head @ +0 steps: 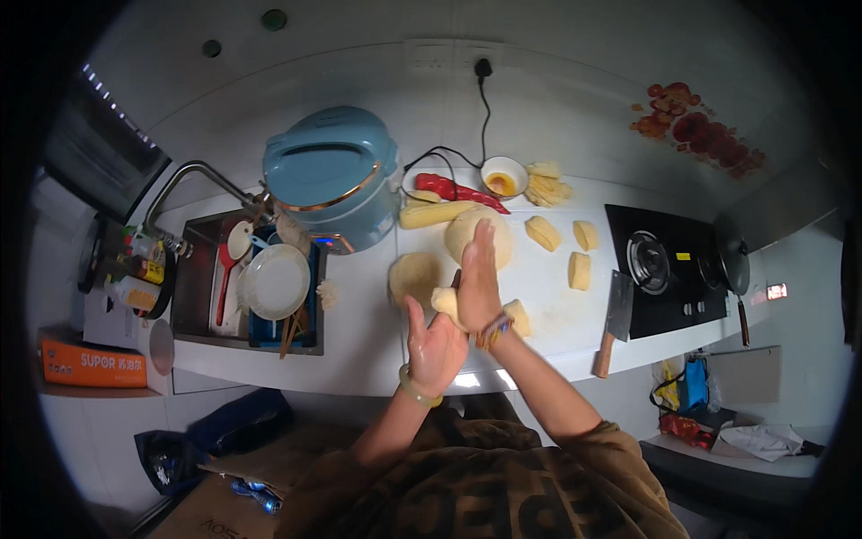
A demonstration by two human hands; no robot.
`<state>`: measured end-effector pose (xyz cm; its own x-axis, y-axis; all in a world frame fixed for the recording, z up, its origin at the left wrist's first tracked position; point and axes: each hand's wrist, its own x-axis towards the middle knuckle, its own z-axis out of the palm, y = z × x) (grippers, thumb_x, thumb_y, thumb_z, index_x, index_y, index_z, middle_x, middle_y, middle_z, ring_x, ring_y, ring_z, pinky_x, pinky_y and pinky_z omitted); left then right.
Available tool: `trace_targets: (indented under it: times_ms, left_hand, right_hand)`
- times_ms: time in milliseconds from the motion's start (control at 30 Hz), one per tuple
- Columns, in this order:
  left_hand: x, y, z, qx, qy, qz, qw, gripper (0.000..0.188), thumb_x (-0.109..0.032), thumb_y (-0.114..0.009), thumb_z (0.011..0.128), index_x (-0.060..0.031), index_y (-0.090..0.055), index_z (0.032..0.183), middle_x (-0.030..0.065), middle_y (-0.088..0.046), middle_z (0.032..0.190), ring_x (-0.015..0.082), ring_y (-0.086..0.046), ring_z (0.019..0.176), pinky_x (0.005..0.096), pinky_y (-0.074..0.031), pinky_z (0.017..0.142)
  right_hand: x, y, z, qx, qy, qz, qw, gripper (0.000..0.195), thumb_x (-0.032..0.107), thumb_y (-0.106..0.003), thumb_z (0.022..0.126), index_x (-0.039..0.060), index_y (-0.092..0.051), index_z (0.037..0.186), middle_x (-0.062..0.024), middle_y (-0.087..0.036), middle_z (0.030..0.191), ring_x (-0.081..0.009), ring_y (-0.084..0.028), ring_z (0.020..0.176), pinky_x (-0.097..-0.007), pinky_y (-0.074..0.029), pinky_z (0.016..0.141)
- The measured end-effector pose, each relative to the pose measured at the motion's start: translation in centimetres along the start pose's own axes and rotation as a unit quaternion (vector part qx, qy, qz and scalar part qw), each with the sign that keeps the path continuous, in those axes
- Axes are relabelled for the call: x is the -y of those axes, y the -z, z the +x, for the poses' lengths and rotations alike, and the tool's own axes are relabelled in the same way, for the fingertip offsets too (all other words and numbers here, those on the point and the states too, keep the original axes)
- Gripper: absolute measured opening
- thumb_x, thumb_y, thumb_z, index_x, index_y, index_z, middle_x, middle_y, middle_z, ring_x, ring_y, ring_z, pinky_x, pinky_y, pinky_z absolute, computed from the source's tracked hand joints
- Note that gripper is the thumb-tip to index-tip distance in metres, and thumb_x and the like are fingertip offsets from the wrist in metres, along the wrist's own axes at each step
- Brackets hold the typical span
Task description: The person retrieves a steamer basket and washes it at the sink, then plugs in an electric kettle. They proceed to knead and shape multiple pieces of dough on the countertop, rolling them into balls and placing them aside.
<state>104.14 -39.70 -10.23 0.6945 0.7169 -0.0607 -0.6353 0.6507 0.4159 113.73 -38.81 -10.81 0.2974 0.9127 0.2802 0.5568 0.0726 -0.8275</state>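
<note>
A small piece of pale yellow dough (444, 301) is pressed between my two palms, above the front of the white counter. My left hand (436, 354), with a pale bangle at the wrist, lies below it with the thumb spread. Flat against its other side is my right hand (479, 279), fingers straight and a beaded bracelet on the wrist. Behind the right hand's fingers sits a large round lump of dough (458, 232), partly hidden. Cut dough pieces (543, 233) lie to the right, one partly behind my right wrist. A round tan thing (412, 273), perhaps a bowl, is left of my hands.
At the back are corn cobs (431, 214), red peppers (465, 192), an egg-yellow bowl (504, 178) and leaves (549, 185). A blue electric cooker (330, 175) and a sink (202, 323) with dishes stand left. A cleaver (618, 306) lies beside the black gas hob (673, 303).
</note>
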Motion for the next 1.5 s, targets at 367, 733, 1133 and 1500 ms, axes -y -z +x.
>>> trace_targets:
  times_ms: [367,733,1133,1500]
  left_hand:
    - [0.5,1.0,1.7,-0.028,0.069,0.074,0.994,0.104,-0.082,-0.019,0.093,0.0001,-0.024,0.156,0.0127,-0.029,0.161,0.0248,-0.030,0.147,0.0409,-0.020,0.122]
    - [-1.0,-0.4,0.3,-0.027,0.283,0.257,0.924,0.098,-0.091,-0.007,0.082,-0.0072,-0.055,0.096,0.0038,-0.051,0.067,0.0108,-0.042,0.041,0.0245,-0.038,0.036]
    - [-1.3,4.0,-0.5,0.193,0.169,0.720,0.645,0.041,-0.013,-0.074,0.086,-0.0012,-0.059,0.122,0.0153,-0.067,0.101,0.0315,-0.066,0.096,0.0410,-0.051,0.085]
    - [5.2,12.4,4.7,-0.021,-0.135,0.888,0.439,0.051,0.005,-0.065,0.082,-0.0028,-0.062,0.132,0.0139,-0.059,0.135,0.0349,-0.054,0.127,0.0426,-0.042,0.109]
  right_hand:
    - [-2.0,2.0,-0.6,-0.092,0.008,-0.212,0.973,0.068,0.033,-0.042,0.102,-0.0122,-0.028,0.151,-0.0361,-0.022,0.158,-0.0500,-0.018,0.149,-0.0551,-0.010,0.122]
    - [-1.4,6.4,-2.8,0.049,0.108,-0.122,0.985,0.027,0.024,-0.063,0.096,0.0056,-0.069,0.077,-0.0093,-0.067,0.074,-0.0300,-0.064,0.061,-0.0414,-0.049,0.055]
    - [-6.3,9.7,-8.7,0.264,-0.285,0.402,0.829,0.020,0.012,-0.063,0.100,0.0070,-0.064,0.119,-0.0042,-0.064,0.117,-0.0109,-0.066,0.094,-0.0304,-0.059,0.085]
    - [-18.0,3.6,-3.5,0.092,0.087,-0.172,0.977,0.033,-0.005,-0.063,0.074,0.0095,-0.072,0.103,-0.0171,-0.062,0.132,-0.0378,-0.057,0.123,-0.0478,-0.043,0.108]
